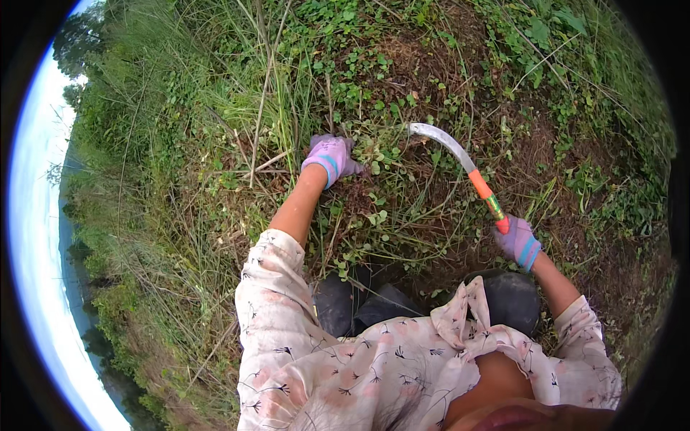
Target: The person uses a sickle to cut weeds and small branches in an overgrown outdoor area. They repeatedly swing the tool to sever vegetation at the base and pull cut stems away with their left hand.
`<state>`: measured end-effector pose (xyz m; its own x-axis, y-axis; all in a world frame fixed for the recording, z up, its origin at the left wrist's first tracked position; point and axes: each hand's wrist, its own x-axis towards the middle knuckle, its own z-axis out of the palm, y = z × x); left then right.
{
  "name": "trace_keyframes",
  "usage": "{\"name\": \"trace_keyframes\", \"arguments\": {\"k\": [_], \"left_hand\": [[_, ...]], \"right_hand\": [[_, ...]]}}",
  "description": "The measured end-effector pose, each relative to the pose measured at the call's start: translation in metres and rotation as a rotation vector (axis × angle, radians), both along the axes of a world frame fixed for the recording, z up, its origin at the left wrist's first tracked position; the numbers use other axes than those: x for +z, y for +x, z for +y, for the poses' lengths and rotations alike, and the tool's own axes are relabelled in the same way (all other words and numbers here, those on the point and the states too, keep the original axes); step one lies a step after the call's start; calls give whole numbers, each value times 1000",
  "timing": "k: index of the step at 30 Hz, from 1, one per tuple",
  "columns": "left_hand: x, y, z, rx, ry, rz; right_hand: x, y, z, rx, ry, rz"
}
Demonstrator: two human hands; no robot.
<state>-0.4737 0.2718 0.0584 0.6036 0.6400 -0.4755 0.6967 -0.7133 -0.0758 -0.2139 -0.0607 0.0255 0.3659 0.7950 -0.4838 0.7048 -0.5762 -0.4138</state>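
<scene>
My left hand (331, 157), in a pink and purple glove with a blue band, is down among low leafy weeds (377, 156) and grass stems. Its fingertips are partly hidden, so what it grips cannot be told. In a matching glove, my right hand (516, 241) is closed on the handle of a sickle (478, 186). The handle is orange and red with a green patterned part. Its curved metal blade arcs up and to the left, the tip lying over the weeds to the right of my left hand.
Tall grass (283, 97) and dry stalks (263, 118) stand just beyond and left of my left hand. Brown soil with dry plant litter (531, 140) shows at the right. My dark-clad knees (509, 301) are close below the hands. Bushes and sky lie far left.
</scene>
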Motion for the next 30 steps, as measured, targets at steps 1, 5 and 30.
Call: {"name": "trace_keyframes", "arguments": {"k": [1, 5, 30], "left_hand": [[1, 2, -4, 22, 10, -17], [-5, 5, -7, 1, 38, -35], [-41, 2, -3, 12, -8, 273]], "right_hand": [[2, -3, 14, -123, 49, 90], [26, -17, 135, -159, 215, 246], [-30, 23, 28, -101, 80, 355]]}}
